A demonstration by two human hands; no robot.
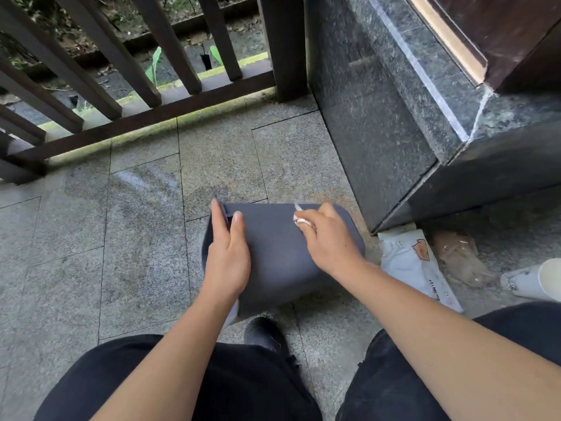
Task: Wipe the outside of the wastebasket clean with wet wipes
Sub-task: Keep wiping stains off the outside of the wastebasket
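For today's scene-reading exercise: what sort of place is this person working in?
Probably an outdoor balcony or terrace. A dark slatted railing borders grey stone floor tiles, with plants and ground visible below through the gaps, and a polished granite wall base stands at the right.

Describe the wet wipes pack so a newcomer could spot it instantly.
Start at the dark polished stone block on the right. At its bottom corner, right of the grey wastebasket, lies the wet wipes pack, flat on the floor. It alone is white with an orange picture.
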